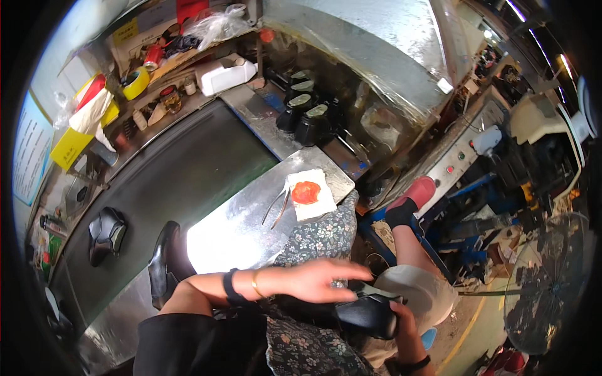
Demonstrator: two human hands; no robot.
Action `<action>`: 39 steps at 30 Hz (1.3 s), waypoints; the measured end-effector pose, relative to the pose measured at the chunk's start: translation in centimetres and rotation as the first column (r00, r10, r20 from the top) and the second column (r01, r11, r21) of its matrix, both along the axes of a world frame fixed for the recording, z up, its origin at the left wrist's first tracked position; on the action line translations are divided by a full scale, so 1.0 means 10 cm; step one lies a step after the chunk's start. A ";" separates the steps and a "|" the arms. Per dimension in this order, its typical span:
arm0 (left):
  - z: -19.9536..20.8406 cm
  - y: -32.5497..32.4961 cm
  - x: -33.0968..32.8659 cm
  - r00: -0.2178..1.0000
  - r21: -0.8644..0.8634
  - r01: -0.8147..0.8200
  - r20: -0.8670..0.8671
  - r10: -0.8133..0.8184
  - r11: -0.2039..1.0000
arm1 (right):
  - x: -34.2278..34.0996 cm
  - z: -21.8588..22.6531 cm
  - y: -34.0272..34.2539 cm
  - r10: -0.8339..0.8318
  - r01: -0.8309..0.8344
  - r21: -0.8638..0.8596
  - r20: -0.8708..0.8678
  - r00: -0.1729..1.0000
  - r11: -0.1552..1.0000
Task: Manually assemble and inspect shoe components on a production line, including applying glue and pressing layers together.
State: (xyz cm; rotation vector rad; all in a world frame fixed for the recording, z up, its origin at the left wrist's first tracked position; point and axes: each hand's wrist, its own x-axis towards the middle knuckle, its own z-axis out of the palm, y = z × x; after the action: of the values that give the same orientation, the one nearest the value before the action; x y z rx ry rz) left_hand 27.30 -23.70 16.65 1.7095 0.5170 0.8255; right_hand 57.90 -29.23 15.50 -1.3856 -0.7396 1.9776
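Over my lap, a black leather shoe (pixel 369 317) is held in my right hand (pixel 404 323), whose fingers are closed round its right side. My left hand (pixel 318 280) reaches across just above the shoe with its fingers stretched out and nothing in them. Whether its fingertips touch the shoe is hard to see. A second black shoe (pixel 164 266) stands by my left elbow, at the metal table's edge. Farther left, another black shoe (pixel 106 235) rests on the dark belt (pixel 169 169). A white sheet with a red-orange patch (pixel 306 192) lies on the metal table (pixel 251 216), beside metal tweezers (pixel 277 205).
Several black shoes or boots (pixel 307 116) stand together at the back. A cluttered shelf holds a yellow tape roll (pixel 134 83) and a white box (pixel 226 74). Patterned fabric (pixel 316 241) hangs over the table's near edge. On the right are a button panel (pixel 461 155) and a caged fan (pixel 552 288).
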 end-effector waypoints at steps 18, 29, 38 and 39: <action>-0.30 -1.72 -2.40 -0.347 0.451 -0.873 -0.843 0.410 0.188 | -2.14 -1.01 3.53 0.041 -0.278 0.628 0.365 0.930 0.727; -0.24 -1.18 -2.75 -0.326 0.402 -0.809 -0.914 0.241 0.429 | -1.48 -0.85 2.00 0.399 -0.428 0.485 0.167 0.901 0.763; 1.48 -0.97 -1.26 0.523 0.739 -0.336 -0.369 0.768 0.584 | -1.72 -0.06 1.30 0.490 -0.422 0.425 -0.060 0.870 0.801; 1.52 -0.90 -1.13 0.649 0.786 -0.226 -0.320 0.691 0.576 | -1.73 -0.10 1.43 0.407 -0.320 0.506 -0.067 0.911 0.801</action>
State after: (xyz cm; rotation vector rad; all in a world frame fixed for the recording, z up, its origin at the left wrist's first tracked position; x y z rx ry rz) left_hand 15.95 -32.65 31.83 2.6369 1.3192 0.9120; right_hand 40.56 -14.89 14.54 -0.7972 -1.3942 1.9636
